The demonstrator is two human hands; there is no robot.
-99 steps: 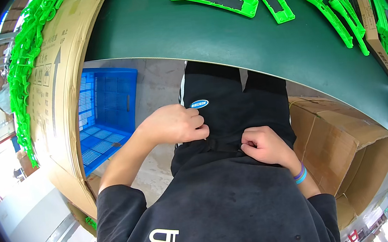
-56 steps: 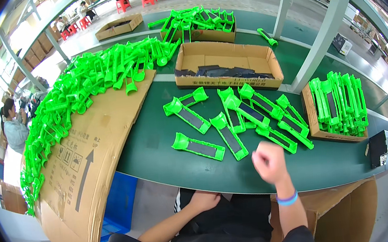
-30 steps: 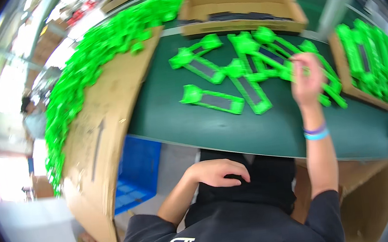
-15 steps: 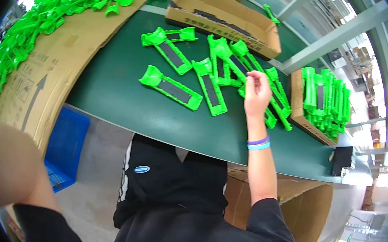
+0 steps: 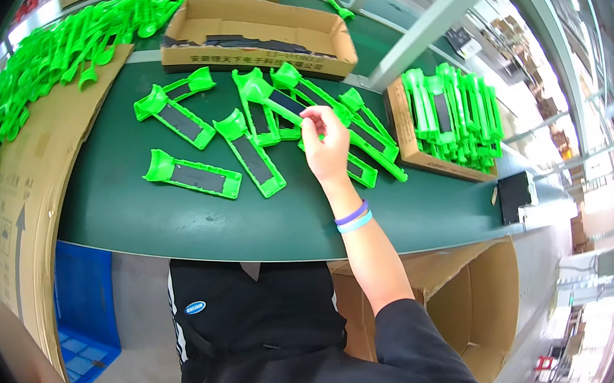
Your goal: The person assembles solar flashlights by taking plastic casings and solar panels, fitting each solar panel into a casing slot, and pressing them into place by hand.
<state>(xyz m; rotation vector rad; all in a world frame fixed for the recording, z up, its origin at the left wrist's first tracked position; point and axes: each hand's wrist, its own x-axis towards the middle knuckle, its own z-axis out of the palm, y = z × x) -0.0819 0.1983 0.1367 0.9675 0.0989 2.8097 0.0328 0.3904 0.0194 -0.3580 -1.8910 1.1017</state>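
Right hand point(image 5: 327, 150) reached over dark green table point(image 5: 175, 220), fingertips pinched on bright green plastic bracket with black insert strip point(image 5: 284, 104), lying atop overlapping brackets at hand's 11 o'clock. Lifting straight up, judged best, would avoid dragging neighbours. Left hand out of view. Brown cardboard tray of finished brackets point(image 5: 407, 143) sat at 3 o'clock.

Head camera looks steeply down onto green table point(image 5: 174, 213).
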